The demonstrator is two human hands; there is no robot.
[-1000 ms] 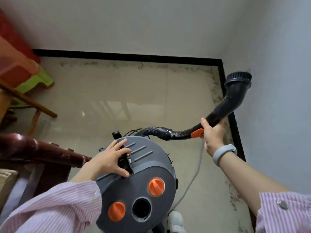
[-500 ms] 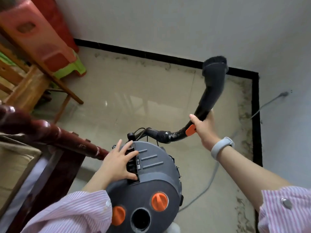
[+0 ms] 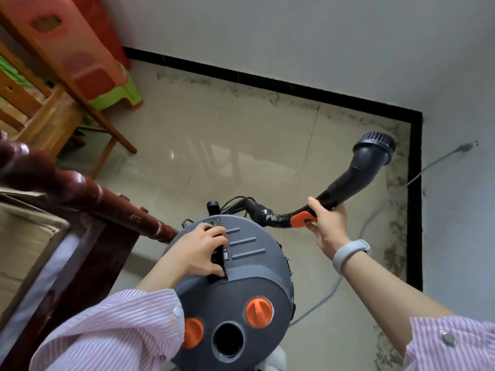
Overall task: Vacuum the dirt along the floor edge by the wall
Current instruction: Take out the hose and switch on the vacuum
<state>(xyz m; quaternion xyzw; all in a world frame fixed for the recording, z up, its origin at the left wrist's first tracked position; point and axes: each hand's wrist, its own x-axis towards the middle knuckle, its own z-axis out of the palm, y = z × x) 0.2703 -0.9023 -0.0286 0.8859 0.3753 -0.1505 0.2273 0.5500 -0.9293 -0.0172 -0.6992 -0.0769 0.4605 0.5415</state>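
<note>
A grey round vacuum cleaner (image 3: 241,285) with orange knobs is below me at the bottom centre. My left hand (image 3: 201,253) grips the black carry handle on its top, fingers curled into the recess. My right hand (image 3: 325,223) holds the black hose wand (image 3: 345,186) by its orange collar. The round brush nozzle (image 3: 377,145) at the wand's end hangs in the air above the right floor edge. Dark dirt (image 3: 396,236) lies in a band along the black skirting (image 3: 413,199) on the right and along the far wall.
A dark red wooden rail (image 3: 80,194) and furniture stand at the left. Wooden chair legs (image 3: 101,121) and stacked red and green plastic stools (image 3: 88,62) are at the upper left. A grey power cord (image 3: 369,223) runs down the right wall and across the floor.
The brush nozzle swung from the middle toward the right wall and dropped lower. My left hand's fingers curled round the vacuum's top handle. The view shifted left and down.
</note>
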